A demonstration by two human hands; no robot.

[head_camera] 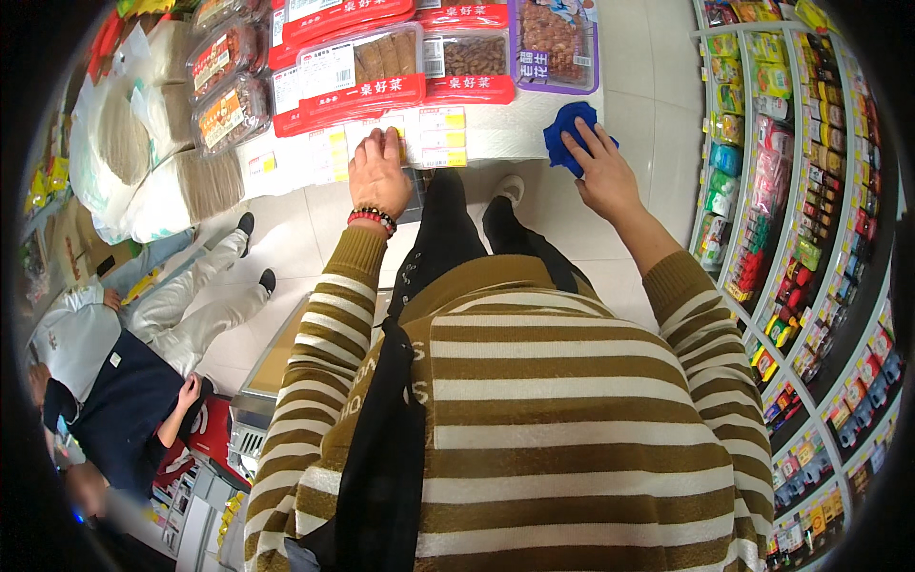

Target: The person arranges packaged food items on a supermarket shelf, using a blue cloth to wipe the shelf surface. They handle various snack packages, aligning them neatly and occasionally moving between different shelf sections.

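My right hand (pixel 607 171) presses a crumpled blue cloth (pixel 568 136) against the front right corner of a display table (pixel 525 132) with a white cover. My left hand (pixel 379 175), a beaded bracelet at the wrist, rests with its fingertips on the table's front edge among price labels (pixel 443 136). Nothing shows in its grasp; its palm side is hidden. Just beyond it lie clear plastic food packs with red bands (pixel 361 68). Beyond the cloth sits a purple-edged pack of peanuts (pixel 555 46).
White bags of dried noodle-like food (pixel 182 186) and small clear tubs (pixel 232 114) cover the table's left part. Shelves of packaged goods (pixel 779 179) line the right side. A person in a dark apron (pixel 125 407) stands at left, near a metal-edged counter (pixel 275 350).
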